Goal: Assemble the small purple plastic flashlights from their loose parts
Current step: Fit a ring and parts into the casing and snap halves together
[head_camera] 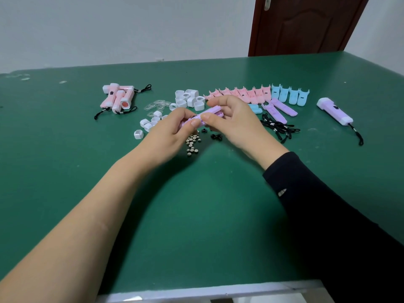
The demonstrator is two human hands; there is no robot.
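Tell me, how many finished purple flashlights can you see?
1. The finished purple flashlight lies far right on the table, black strap trailing toward the near edge. A purple body, held by left hand and right hand, shows no white cap.

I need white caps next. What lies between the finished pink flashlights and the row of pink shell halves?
Head view: loose clear lenses, then a cluster of white caps.
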